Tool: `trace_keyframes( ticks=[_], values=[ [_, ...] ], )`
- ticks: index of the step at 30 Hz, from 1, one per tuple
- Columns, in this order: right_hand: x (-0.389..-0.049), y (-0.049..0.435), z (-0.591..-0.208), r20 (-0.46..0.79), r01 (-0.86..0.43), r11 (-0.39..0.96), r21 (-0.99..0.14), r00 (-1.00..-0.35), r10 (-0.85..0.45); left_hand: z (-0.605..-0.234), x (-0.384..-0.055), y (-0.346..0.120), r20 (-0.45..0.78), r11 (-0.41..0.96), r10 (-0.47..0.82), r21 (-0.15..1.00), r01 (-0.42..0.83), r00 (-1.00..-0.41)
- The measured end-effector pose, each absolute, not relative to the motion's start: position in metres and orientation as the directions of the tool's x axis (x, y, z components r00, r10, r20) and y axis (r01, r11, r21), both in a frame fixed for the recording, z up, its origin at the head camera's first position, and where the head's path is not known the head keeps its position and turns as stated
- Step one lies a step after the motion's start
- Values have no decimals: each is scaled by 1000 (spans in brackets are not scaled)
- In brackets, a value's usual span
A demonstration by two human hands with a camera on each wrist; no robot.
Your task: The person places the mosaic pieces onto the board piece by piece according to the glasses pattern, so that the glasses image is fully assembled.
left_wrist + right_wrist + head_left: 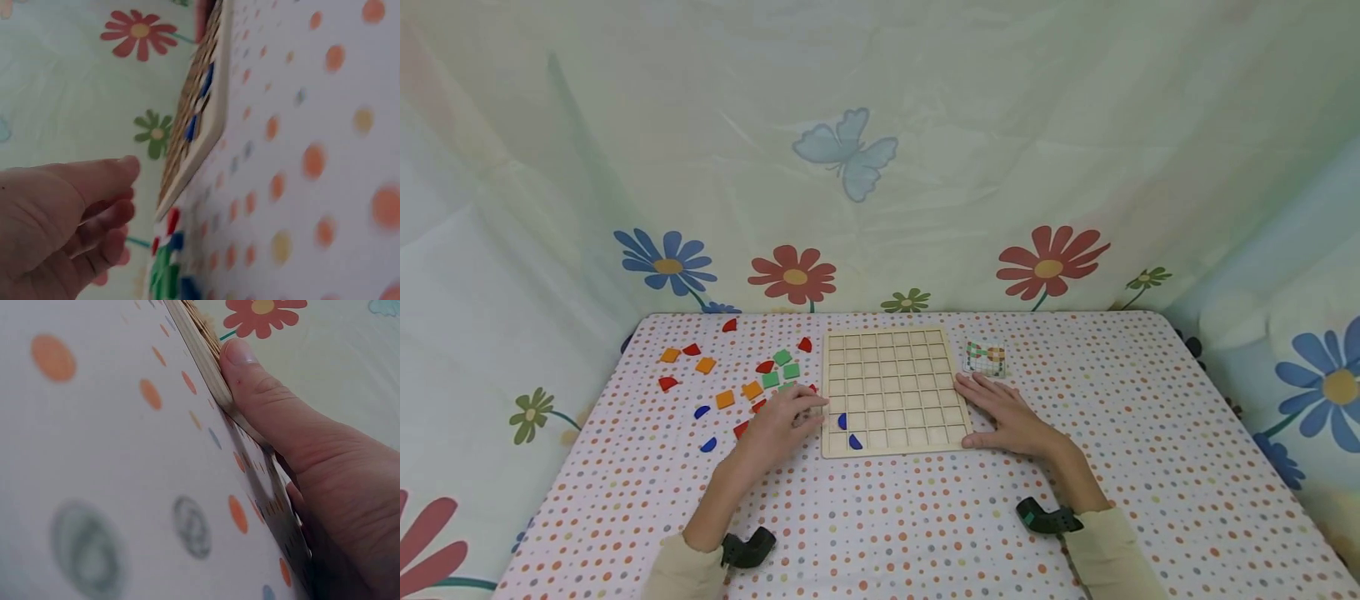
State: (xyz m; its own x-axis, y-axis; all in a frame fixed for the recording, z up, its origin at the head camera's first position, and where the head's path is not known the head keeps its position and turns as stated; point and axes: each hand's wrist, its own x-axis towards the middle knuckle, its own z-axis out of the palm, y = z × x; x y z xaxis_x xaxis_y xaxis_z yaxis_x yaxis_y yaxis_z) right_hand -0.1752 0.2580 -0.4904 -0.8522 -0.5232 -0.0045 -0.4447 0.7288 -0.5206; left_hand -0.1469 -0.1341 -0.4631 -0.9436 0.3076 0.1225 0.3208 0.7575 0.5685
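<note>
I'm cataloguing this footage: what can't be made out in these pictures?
Card: print too small, head view.
Lowest red piece: partly covered by the left grip, head view.
Board: cut off by the top edge, left wrist view.
Green pieces: outlines blurred, left wrist view.

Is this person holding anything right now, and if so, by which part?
Nothing that I can see: the left hand shows no piece in its grasp, and the right hand only rests on the wooden board's right edge.
</note>
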Motion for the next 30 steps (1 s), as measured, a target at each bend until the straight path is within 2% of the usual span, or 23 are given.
trace_keyframes(
  ticks=[5, 12, 16, 20, 24, 30],
  values=[
    [-176, 256, -490, -5, -448, 726, -521, -850, -528, -443, -143, -189, 11, 845, 278, 473, 250, -960],
    [-178, 258, -494, -11, -445, 736, -511, -852, -523, -431, -139, -238, -15, 880, 252, 419, 223, -968],
    [-176, 258, -495, -10, -437, 731, -523, -855, -518, -433, -140, -232, -14, 850, 325, 442, 285, -946],
    [-174, 259, -494, -4, -438, 726, -530, -855, -519, -439, -142, -214, -91, 809, 417, 491, 324, -904],
    [-175, 259, -494, 1, -445, 727, -523, -853, -522, -443, -141, -201, -153, 805, 446, 499, 321, -882],
    [-176, 259, -493, -8, -440, 730, -523, -854, -520, -445, -142, -199, -171, 785, 484, 518, 340, -858]
  ],
)
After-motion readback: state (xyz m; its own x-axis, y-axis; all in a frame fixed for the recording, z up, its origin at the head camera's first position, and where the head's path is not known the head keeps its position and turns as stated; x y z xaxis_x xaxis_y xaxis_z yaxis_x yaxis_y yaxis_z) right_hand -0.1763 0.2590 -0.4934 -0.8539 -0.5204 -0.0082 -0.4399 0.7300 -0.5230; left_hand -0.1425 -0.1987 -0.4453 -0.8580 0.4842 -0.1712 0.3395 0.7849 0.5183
